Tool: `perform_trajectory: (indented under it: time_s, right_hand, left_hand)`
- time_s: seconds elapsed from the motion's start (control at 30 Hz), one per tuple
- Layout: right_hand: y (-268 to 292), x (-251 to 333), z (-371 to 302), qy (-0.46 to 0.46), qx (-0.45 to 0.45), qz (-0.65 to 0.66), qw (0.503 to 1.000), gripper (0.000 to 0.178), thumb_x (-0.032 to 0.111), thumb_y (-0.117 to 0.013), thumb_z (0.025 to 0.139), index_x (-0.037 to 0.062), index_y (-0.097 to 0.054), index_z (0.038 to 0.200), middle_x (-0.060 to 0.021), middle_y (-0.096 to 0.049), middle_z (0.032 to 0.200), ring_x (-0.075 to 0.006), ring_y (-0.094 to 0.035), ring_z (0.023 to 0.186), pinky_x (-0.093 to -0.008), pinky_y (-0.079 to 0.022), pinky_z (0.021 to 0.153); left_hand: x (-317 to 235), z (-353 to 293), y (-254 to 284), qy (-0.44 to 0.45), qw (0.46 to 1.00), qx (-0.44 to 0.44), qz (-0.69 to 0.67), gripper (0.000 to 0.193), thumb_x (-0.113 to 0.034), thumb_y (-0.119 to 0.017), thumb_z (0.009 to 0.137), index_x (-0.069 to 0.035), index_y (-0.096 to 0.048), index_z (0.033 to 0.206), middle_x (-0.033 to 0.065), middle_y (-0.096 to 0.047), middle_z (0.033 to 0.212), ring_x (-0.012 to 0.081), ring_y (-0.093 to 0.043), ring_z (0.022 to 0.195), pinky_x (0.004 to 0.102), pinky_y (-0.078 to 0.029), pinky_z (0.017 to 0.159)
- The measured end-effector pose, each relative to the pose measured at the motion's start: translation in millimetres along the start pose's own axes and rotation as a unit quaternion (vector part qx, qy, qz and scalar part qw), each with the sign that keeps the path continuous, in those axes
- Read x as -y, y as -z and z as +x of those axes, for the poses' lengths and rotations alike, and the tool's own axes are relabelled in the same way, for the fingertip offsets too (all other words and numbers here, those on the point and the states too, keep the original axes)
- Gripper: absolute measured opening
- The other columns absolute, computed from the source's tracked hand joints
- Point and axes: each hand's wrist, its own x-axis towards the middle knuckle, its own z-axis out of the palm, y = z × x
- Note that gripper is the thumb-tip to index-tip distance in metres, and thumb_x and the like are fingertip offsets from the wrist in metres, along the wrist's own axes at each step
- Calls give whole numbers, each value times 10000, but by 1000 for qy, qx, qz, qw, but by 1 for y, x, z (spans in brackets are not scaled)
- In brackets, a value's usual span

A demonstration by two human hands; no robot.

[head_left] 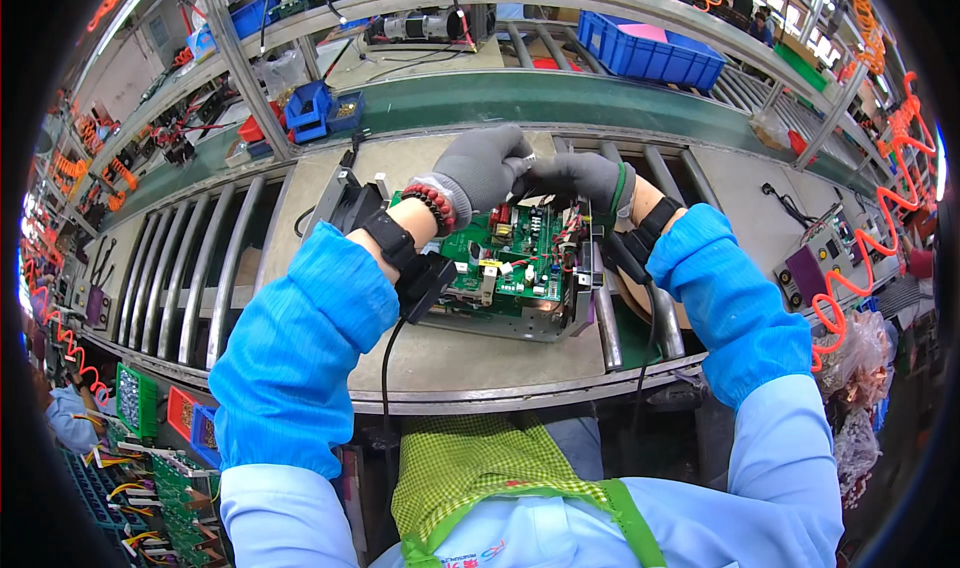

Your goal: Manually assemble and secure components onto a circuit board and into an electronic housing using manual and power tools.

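Note:
Both my hands wear grey gloves and meet over the far edge of an open metal chassis (575, 318). A green circuit board (540, 258) with white connectors and red and black wires fills the chassis. My left hand (485, 173) has its fingers bent inward, close against the fingers of the other hand. My right hand (580, 176) is curled toward it, with fingertips drawn together. Whatever lies between the fingertips is too small and too covered to name. A black fan-like part (357, 206) stands at the chassis's left end, partly behind my left wrist.
The chassis rests on a board over a roller conveyor (190, 278). Blue parts bins (308, 108) stand at the back left, a large blue crate (650, 53) at the back right. A coiled orange air hose (885, 218) hangs at right, near another metal unit (830, 258).

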Motion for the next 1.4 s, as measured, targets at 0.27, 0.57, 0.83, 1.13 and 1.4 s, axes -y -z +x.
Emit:
perform_trajectory:
  time_s: [0.27, 0.57, 0.83, 1.13, 1.4]
  right_hand:
    - [7, -13, 12, -4, -8, 21, 1000, 442, 370, -558, 1020, 24, -624, 1286, -77, -675, 1240, -171, -628, 1145, -316, -443, 1042]
    - [18, -17, 18, 24, 45, -90, 995, 418, 399, -515, 1034, 38, -668, 1178, -43, -683, 1067, -141, -611, 1023, -296, -462, 949]
    - [21, -9, 15, -9, 52, -134, 990, 362, 339, -540, 1018, 43, -667, 1182, -10, -660, 1053, -108, -607, 979, -285, -491, 857]
    - [13, 5, 15, 23, 99, -224, 969, 475, 372, -691, 945, 22, -610, 1255, -10, -642, 1038, -91, -554, 946, -284, -479, 824]
    - [-4, 23, 14, -26, 31, -400, 916, 423, 261, -686, 930, 44, -601, 1283, -87, -705, 1138, -157, -640, 1024, -328, -508, 924]
  left_hand:
    - [9, -5, -6, 48, 990, 22, -129, 113, -140, -637, 949, -56, -668, 1017, 71, -707, 814, 142, -673, 726, 318, -534, 680]
    - [-1, -32, 4, -8, 990, -48, 134, 232, -196, -687, 881, -86, -656, 1082, 161, -703, 931, 351, -688, 900, 400, -539, 799]
    - [-49, -153, -7, 94, 960, 13, -265, 206, -219, -640, 936, -42, -665, 1037, 67, -667, 814, 131, -644, 803, 310, -511, 740]
    - [-40, -79, 7, -13, 984, -177, -10, 310, -261, -679, 891, -56, -660, 1122, 155, -715, 957, 357, -695, 868, 423, -549, 767]
    - [-31, -18, -14, 12, 994, 33, 100, 247, -154, -633, 877, -101, -672, 1114, 182, -718, 977, 390, -684, 957, 463, -542, 838]
